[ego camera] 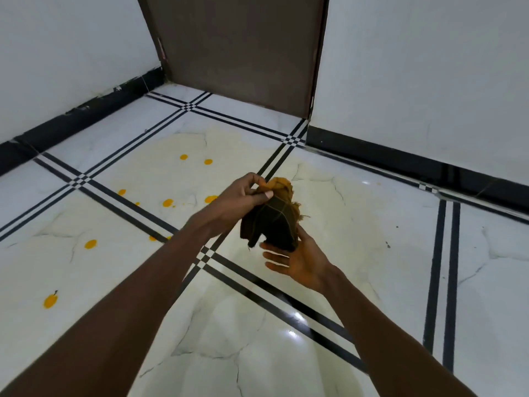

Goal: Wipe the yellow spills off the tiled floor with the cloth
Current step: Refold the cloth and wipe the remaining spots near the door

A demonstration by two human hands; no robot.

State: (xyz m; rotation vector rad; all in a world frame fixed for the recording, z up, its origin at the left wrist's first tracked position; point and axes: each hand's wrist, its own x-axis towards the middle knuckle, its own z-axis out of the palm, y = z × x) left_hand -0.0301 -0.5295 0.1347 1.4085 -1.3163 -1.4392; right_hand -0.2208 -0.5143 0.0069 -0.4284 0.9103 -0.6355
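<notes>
A dark brown cloth point(274, 219) with a yellow-stained top hangs bunched above the floor at mid-frame. My left hand point(243, 196) pinches its upper part between thumb and fingers. Under the cloth's lower end lies my right hand point(300, 262), palm up with fingers spread, touching the fabric. Several yellow spills dot the white tiled floor point(357, 224) to the left: one pair far off point(208, 161), a cluster near my left wrist point(168, 202), one at the left point(90, 244) and one at the near left point(50, 301).
A brown door point(240, 53) stands shut at the back between white walls with black skirting point(400, 161). Black double lines cross the glossy tiles. A pale wet-looking patch spreads over the tiles around the spills.
</notes>
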